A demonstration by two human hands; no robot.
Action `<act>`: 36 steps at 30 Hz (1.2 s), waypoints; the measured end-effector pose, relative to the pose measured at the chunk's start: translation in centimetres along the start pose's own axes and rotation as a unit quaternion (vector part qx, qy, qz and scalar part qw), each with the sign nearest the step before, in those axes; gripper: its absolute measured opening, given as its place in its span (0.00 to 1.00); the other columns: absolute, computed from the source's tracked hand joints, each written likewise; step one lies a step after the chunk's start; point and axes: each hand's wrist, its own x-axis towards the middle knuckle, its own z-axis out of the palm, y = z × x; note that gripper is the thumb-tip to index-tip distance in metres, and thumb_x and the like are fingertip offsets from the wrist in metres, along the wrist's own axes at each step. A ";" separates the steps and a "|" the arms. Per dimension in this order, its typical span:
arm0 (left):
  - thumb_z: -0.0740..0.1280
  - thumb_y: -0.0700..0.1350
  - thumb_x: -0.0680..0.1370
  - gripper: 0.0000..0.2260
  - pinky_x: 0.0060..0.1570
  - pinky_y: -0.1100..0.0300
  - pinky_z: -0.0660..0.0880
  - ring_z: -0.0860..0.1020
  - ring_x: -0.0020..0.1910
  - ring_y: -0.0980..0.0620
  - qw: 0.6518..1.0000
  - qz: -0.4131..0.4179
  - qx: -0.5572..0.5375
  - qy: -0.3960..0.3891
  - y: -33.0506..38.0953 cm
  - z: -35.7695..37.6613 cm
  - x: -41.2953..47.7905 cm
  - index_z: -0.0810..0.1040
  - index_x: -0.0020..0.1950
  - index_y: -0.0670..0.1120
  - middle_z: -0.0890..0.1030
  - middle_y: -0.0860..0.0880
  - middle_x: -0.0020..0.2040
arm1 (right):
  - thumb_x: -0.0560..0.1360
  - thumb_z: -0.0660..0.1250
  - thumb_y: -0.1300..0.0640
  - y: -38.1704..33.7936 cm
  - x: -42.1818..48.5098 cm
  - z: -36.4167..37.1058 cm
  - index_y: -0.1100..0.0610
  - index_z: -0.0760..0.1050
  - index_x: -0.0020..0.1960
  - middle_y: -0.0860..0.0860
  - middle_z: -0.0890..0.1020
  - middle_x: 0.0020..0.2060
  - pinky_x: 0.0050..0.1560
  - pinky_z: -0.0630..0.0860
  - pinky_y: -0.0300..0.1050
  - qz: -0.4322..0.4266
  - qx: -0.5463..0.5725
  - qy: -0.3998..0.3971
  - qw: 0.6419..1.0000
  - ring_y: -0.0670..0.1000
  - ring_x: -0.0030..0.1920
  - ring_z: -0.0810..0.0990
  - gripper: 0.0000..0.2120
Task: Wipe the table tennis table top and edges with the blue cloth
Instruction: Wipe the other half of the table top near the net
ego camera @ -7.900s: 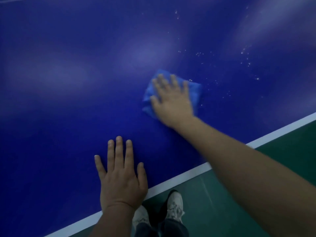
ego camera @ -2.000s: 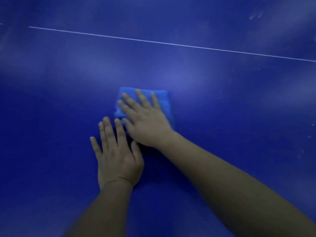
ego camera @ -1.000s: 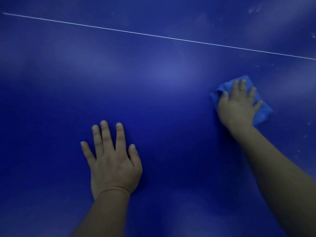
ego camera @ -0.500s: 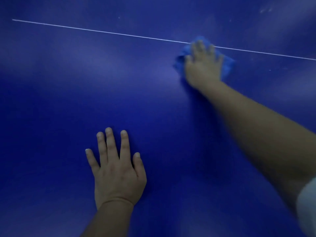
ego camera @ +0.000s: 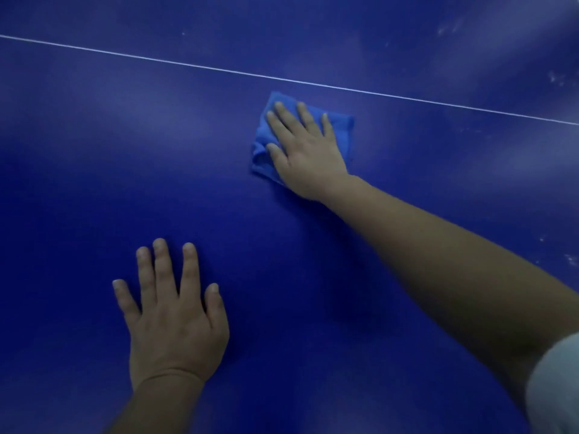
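The dark blue table tennis table top fills the whole head view. A folded blue cloth lies flat on it, just below the thin white centre line. My right hand presses on the cloth with straight, spread fingers and covers most of it. My left hand rests flat on the bare table top nearer to me, fingers spread, holding nothing.
Small white specks dot the table top at the far right, and a few more specks lie lower at the right edge. No table edge shows in this view.
My right hand has slid the cloth back toward me and to the left, off the white line. My left hand has stayed flat in about the same spot.
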 end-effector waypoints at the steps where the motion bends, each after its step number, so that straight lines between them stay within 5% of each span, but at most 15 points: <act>1: 0.41 0.59 0.79 0.30 0.77 0.41 0.36 0.36 0.80 0.48 1.000 -0.001 0.001 0.000 0.0 0.0 0.0 0.43 0.80 0.50 0.42 0.45 0.82 | 0.82 0.45 0.42 2.5 -0.2 -0.3 0.50 0.53 0.82 0.47 0.54 0.81 0.77 0.44 0.64 0.011 -0.011 0.006 1.000 0.56 0.81 0.50 0.30; 5: 0.42 0.59 0.80 0.30 0.77 0.41 0.35 0.37 0.80 0.48 1.000 -0.002 0.001 -0.002 0.0 -0.1 0.0 0.45 0.80 0.49 0.44 0.45 0.82 | 0.85 0.47 0.45 16.2 -1.4 -2.1 0.51 0.51 0.82 0.47 0.52 0.82 0.77 0.46 0.66 0.280 0.006 0.037 0.959 0.58 0.81 0.49 0.27; 8: 0.43 0.59 0.80 0.30 0.77 0.42 0.34 0.38 0.81 0.48 1.000 0.001 -0.001 0.000 0.1 -0.2 0.0 0.46 0.80 0.49 0.46 0.44 0.82 | 0.84 0.45 0.43 19.3 -1.9 -2.7 0.51 0.49 0.82 0.47 0.49 0.82 0.77 0.44 0.69 0.412 0.067 0.044 0.908 0.58 0.81 0.46 0.29; 10: 0.43 0.59 0.80 0.30 0.76 0.43 0.33 0.38 0.81 0.47 1.000 -0.001 0.002 0.003 0.1 -0.2 0.0 0.47 0.80 0.49 0.46 0.44 0.82 | 0.84 0.46 0.43 16.2 -2.0 -2.0 0.53 0.50 0.82 0.48 0.50 0.82 0.76 0.44 0.69 0.373 0.061 0.054 0.924 0.59 0.81 0.46 0.29; 13: 0.43 0.59 0.80 0.31 0.75 0.46 0.30 0.39 0.81 0.47 1.000 -0.003 0.004 0.004 0.2 -0.2 0.1 0.50 0.81 0.48 0.46 0.44 0.82 | 0.82 0.47 0.42 9.9 -4.5 0.1 0.52 0.55 0.81 0.48 0.56 0.81 0.76 0.46 0.67 0.143 0.016 0.046 0.989 0.58 0.81 0.51 0.30; 15: 0.43 0.59 0.80 0.31 0.75 0.47 0.29 0.40 0.81 0.47 1.000 -0.001 0.008 0.004 0.2 -0.2 0.1 0.50 0.81 0.48 0.46 0.44 0.82 | 0.81 0.45 0.39 9.8 -5.4 0.1 0.49 0.57 0.81 0.46 0.57 0.81 0.76 0.47 0.66 0.054 0.003 0.015 0.998 0.57 0.81 0.53 0.31; 20: 0.44 0.59 0.80 0.31 0.76 0.43 0.34 0.40 0.81 0.47 1.000 -0.006 0.008 0.005 0.1 -0.2 0.1 0.51 0.81 0.47 0.47 0.43 0.82 | 0.83 0.48 0.41 19.1 -1.7 -2.4 0.45 0.52 0.82 0.43 0.51 0.82 0.77 0.44 0.68 0.229 0.015 0.020 0.973 0.55 0.81 0.48 0.28; 24: 0.43 0.59 0.80 0.31 0.76 0.41 0.36 0.39 0.81 0.47 1.000 -0.007 0.013 -0.001 -0.1 -0.3 0.2 0.51 0.82 0.48 0.47 0.43 0.82 | 0.82 0.47 0.40 18.5 -5.6 -1.8 0.47 0.52 0.82 0.44 0.52 0.82 0.76 0.44 0.70 0.201 0.022 0.023 0.979 0.55 0.81 0.48 0.30; 28: 0.43 0.59 0.80 0.31 0.77 0.40 0.36 0.40 0.81 0.46 1.000 -0.006 0.009 -0.002 0.0 -0.3 0.1 0.52 0.82 0.48 0.47 0.43 0.82 | 0.81 0.48 0.41 15.3 -19.3 -0.1 0.49 0.57 0.81 0.50 0.58 0.81 0.73 0.52 0.74 0.006 -0.006 0.007 1.000 0.61 0.80 0.54 0.29; 32: 0.43 0.59 0.80 0.31 0.76 0.40 0.36 0.41 0.81 0.46 1.000 0.000 0.006 0.004 -0.2 0.0 0.1 0.52 0.82 0.47 0.48 0.43 0.82 | 0.84 0.49 0.42 17.8 -24.5 0.1 0.52 0.60 0.80 0.53 0.60 0.80 0.75 0.48 0.71 -0.199 -0.058 -0.045 0.977 0.63 0.80 0.55 0.28; 34: 0.43 0.59 0.80 0.31 0.76 0.40 0.37 0.41 0.81 0.45 1.000 0.000 0.009 0.006 -0.2 0.0 0.1 0.52 0.82 0.48 0.48 0.43 0.82 | 0.82 0.49 0.42 19.6 -20.7 -0.8 0.52 0.61 0.79 0.55 0.62 0.78 0.73 0.52 0.71 -0.150 -0.068 -0.037 0.986 0.64 0.78 0.59 0.29; 36: 0.43 0.59 0.80 0.32 0.77 0.40 0.36 0.40 0.81 0.46 1.000 -0.002 0.009 0.006 -0.2 0.1 0.0 0.51 0.82 0.48 0.47 0.43 0.82 | 0.78 0.47 0.40 20.9 -16.1 -1.8 0.51 0.57 0.80 0.54 0.61 0.79 0.73 0.53 0.72 0.005 -0.033 -0.015 0.999 0.64 0.79 0.58 0.32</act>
